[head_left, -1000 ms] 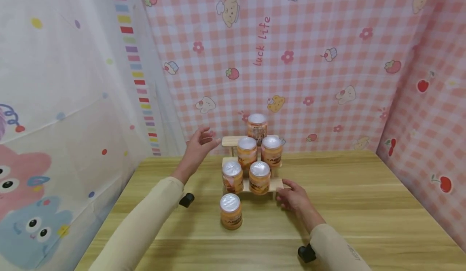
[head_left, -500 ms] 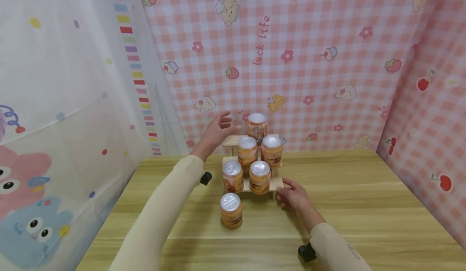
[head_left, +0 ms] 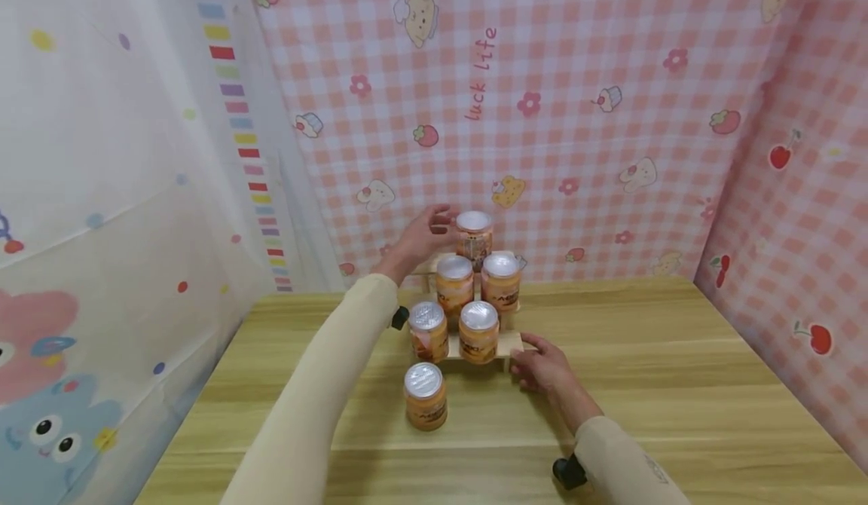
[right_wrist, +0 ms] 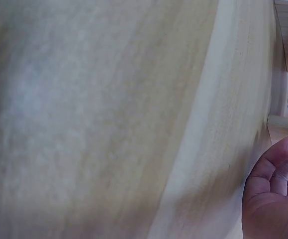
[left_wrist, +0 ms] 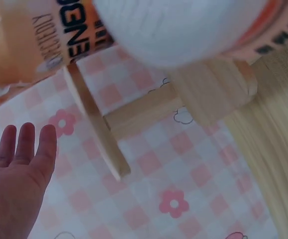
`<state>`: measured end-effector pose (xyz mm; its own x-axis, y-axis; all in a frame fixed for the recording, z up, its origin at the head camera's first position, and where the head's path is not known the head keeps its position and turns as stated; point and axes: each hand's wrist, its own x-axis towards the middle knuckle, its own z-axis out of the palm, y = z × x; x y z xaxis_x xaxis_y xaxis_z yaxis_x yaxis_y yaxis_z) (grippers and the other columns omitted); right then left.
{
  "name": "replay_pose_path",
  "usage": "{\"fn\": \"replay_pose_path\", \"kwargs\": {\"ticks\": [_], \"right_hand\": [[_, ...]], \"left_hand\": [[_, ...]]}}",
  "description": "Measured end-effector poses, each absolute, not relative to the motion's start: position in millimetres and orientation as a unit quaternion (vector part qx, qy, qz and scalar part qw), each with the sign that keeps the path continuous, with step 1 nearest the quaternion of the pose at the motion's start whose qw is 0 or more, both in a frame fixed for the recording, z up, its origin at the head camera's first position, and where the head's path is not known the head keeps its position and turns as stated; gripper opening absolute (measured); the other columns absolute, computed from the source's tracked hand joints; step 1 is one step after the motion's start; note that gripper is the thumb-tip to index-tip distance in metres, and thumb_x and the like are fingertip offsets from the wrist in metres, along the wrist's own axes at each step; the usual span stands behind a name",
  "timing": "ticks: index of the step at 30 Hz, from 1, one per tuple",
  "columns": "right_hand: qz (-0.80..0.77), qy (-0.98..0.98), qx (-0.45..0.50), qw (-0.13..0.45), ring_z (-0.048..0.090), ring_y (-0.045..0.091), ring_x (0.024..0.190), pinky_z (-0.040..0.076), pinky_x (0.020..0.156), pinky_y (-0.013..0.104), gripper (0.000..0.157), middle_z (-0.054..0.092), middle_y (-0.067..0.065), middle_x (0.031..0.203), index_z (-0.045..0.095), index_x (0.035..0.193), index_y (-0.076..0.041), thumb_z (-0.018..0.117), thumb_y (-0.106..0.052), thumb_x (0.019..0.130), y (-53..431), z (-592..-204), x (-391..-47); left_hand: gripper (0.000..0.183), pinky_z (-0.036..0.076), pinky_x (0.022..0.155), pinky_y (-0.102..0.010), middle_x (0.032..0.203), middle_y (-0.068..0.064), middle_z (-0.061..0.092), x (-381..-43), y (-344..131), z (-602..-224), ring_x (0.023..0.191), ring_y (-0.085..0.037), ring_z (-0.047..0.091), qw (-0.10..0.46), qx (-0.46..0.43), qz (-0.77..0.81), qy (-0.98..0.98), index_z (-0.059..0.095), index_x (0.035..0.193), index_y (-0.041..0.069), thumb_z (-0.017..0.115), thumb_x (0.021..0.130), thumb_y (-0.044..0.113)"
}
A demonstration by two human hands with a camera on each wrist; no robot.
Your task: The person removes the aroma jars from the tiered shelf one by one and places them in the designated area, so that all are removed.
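Note:
A stepped wooden stand (head_left: 510, 345) bears several orange cans with silver lids. Two cans (head_left: 478, 335) stand on its lowest step, two (head_left: 454, 285) on the middle one. A single can (head_left: 474, 240) tops the stand. Beside that top can is my left hand (head_left: 426, 237), its fingers extended; in the left wrist view the hand (left_wrist: 22, 174) shows a gap to the nearest can (left_wrist: 39, 42). My right hand (head_left: 545, 368) grips the right end of the lowest step with curled fingers. In the right wrist view, the curled fingers (right_wrist: 270, 167) meet the stand's edge.
One more orange can (head_left: 426, 398) stands upright on the wood-grain table (head_left: 610, 384), in front of the stand. A pink checked cloth (head_left: 583, 143) hangs close behind. White patterned cloth (head_left: 122, 211) closes off the left side. Each wrist wears a black camera mount (head_left: 570, 472).
My left hand has moved right, from beyond the stand's left side to the top can. My right hand has stayed at the lowest step. The head view has shifted slightly.

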<state>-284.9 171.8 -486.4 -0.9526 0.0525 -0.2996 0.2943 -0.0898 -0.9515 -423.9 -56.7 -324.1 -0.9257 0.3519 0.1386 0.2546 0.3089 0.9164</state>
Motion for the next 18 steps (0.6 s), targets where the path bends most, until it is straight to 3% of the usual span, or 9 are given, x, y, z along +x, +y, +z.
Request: {"fn": "replay_pose_path", "kwargs": {"ticks": [6, 18], "right_hand": [[-0.729, 0.668, 0.127, 0.081, 0.062, 0.010, 0.064, 0.049, 0.054, 0.025, 0.061, 0.066, 0.001, 0.084, 0.035, 0.150, -0.002, 0.063, -0.006, 0.096, 173.3, -488.7, -285.6], [-0.730, 0.667, 0.129, 0.074, 0.061, 0.010, 0.063, 0.048, 0.053, 0.025, 0.059, 0.066, 0.002, 0.083, 0.037, 0.149, -0.001, 0.063, -0.006, 0.096, 173.8, -488.7, -286.0]], "left_hand": [[0.080, 0.041, 0.106, -0.041, 0.144, -0.011, 0.048, -426.4, -44.5, -325.3, 0.131, -0.027, 0.046, 0.055, 0.192, 0.537, 0.819, 0.035, 0.153, 0.013, 0.078, 0.088, 0.026], [0.068, 0.047, 0.097, -0.039, 0.124, -0.004, 0.058, -427.4, -32.1, -323.4, 0.115, -0.022, 0.055, 0.043, 0.191, 0.505, 0.840, 0.047, 0.142, 0.013, 0.081, 0.085, 0.028]]}}
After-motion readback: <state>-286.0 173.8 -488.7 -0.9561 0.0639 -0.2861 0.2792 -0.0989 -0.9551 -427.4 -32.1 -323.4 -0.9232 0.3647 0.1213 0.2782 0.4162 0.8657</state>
